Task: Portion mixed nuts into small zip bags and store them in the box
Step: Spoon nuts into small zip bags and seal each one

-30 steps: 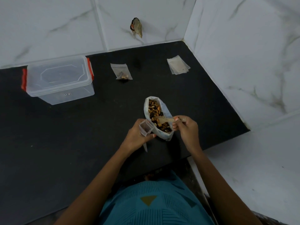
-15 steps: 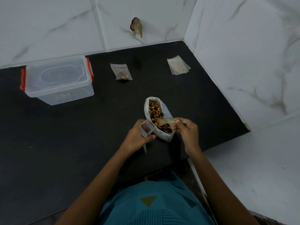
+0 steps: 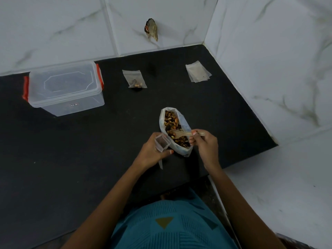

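Observation:
A white bag of mixed nuts [image 3: 173, 123] stands open on the black counter [image 3: 71, 150]. My right hand [image 3: 204, 144] pinches the handle of a small wooden spoon [image 3: 181, 134] whose bowl lies in the nuts. My left hand [image 3: 152, 153] grips a small clear zip bag [image 3: 161, 143], its mouth held open just left of the nut bag. A filled zip bag [image 3: 134, 79] lies further back. The clear plastic box [image 3: 64, 88] with red clips sits closed at the back left.
A stack of empty zip bags [image 3: 197, 72] lies at the back right near the wall corner. White marble-look tiled walls [image 3: 269, 60] bound the counter at the back and right. A small torn wrapper [image 3: 151, 30] sticks to the back wall.
The spoon's bowl has shifted slightly within the nuts. My left hand keeps the small bag open in the same place.

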Available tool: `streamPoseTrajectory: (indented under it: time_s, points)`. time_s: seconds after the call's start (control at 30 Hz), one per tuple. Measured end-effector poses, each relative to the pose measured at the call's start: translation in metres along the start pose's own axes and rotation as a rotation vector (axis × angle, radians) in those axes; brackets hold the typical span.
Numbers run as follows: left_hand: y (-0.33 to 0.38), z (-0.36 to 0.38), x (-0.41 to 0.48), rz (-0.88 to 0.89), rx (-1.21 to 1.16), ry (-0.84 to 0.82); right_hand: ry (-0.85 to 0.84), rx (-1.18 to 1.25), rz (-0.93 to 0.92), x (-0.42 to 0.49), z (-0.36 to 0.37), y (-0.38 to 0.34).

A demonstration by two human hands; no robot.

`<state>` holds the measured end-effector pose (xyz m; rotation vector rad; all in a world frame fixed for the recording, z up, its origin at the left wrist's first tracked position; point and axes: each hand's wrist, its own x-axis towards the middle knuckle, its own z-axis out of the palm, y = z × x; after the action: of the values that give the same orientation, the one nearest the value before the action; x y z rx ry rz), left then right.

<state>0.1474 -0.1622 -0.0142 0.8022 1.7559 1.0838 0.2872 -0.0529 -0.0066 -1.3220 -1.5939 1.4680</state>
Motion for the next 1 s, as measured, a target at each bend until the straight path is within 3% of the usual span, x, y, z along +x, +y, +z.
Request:
streamPoseTrajectory:
  time_s: [0.13,0.43,0.6,1.0]
  points:
    - [-0.001,0.0,-0.001,-0.004,-0.008,0.004,-0.028,-0.089,-0.049,0.001,0.008,-0.001]
    - [0.001,-0.001,-0.001,-0.016,0.014,0.01,0.066,0.355,0.242,0.006,-0.009,-0.005]
    - [0.002,-0.001,-0.003,-0.019,0.004,0.015,0.08,0.482,0.344,0.005,-0.011,-0.006]
    - [0.008,-0.001,-0.003,0.103,-0.015,0.148,0.075,0.436,0.212,-0.002,-0.021,-0.032]
